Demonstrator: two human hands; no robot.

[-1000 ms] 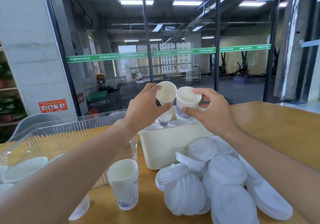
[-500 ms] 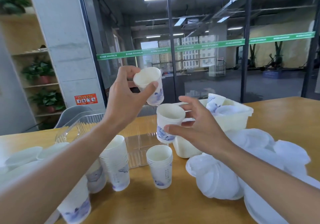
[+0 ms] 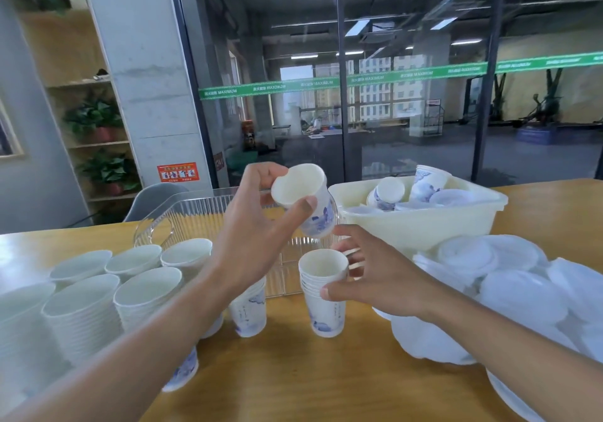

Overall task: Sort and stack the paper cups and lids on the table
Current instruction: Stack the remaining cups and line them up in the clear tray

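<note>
Left hand (image 3: 257, 226) holds a tilted paper cup (image 3: 306, 198) in a curled grip above the cup stack (image 3: 324, 294), which the right hand (image 3: 375, 278) grips on the tabletop (image 3: 310, 382); bare wood lies in front.

I see a wooden surface (image 3: 293, 385) under everything. Beyond it a grey chair (image 3: 156, 199) sits by a concrete pillar (image 3: 143, 72) bearing a red sign (image 3: 177, 172). Potted plants (image 3: 98, 121) fill shelves at left, and a glass wall (image 3: 408, 95) carries a green stripe (image 3: 359, 79).
</note>
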